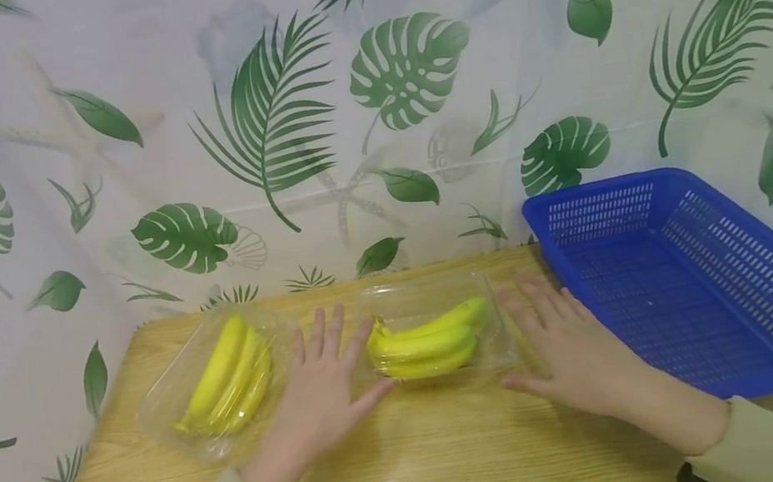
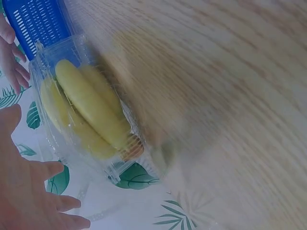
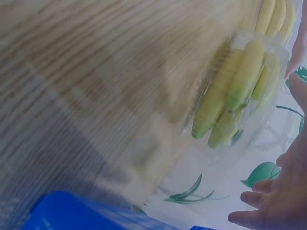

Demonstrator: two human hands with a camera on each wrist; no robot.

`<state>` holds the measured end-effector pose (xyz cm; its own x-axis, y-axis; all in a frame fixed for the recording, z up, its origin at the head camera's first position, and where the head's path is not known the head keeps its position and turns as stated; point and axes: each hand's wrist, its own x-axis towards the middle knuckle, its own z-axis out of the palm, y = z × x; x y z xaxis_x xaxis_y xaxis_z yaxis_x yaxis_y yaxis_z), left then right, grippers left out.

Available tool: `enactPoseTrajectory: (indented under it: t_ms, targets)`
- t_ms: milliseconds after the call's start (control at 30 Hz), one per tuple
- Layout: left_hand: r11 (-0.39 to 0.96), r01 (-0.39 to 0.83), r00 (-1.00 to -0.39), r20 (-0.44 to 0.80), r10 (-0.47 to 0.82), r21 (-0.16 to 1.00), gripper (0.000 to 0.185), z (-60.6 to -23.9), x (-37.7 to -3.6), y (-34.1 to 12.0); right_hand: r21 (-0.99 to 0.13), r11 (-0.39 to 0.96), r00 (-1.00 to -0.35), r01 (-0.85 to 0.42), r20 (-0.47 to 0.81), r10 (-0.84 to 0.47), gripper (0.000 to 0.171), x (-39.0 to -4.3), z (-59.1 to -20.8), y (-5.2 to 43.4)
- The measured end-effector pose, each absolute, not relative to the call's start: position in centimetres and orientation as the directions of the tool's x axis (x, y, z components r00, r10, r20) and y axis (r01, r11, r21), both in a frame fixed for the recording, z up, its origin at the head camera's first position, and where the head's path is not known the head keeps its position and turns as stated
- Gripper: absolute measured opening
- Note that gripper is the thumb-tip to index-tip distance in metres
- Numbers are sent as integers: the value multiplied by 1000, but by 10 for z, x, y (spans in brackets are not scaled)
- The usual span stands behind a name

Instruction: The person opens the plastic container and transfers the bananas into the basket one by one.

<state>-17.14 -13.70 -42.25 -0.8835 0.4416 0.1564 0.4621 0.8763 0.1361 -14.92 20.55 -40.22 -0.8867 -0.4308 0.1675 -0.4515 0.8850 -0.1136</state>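
Note:
A clear plastic box (image 1: 425, 294) with a bunch of bananas (image 1: 426, 344) inside stands at the middle of the table, between my two hands. My left hand (image 1: 320, 395) is spread at the box's left side, its fingers straight and pointing away. On the other side my right hand (image 1: 571, 351) is spread too, fingers extended. Neither hand grips anything; whether they touch the box I cannot tell. Left of my left hand lies a second clear box (image 1: 160, 395) holding more bananas (image 1: 226, 376), set at a slant. The left wrist view shows the middle bananas (image 2: 91, 105) through the plastic.
A blue perforated plastic basket (image 1: 675, 288) stands at the right end of the wooden table (image 1: 450, 450). Behind and to the left hangs a white sheet (image 1: 306, 119) printed with green leaves, reaching the table's back edge.

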Motion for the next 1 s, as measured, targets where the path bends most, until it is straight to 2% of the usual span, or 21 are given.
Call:
enactPoseTrajectory:
  t_ms: [400,1000]
  targets:
    - [863,478,-878,136,460,164,81,-426,-173,-130,-97,858,-856,-505,186,-482,105,-152,-414,194]
    - [842,510,-860,149,489,175,87,-436,-172,-124,-105,866,-869,-490,146,-474,105,-155,-430,189]
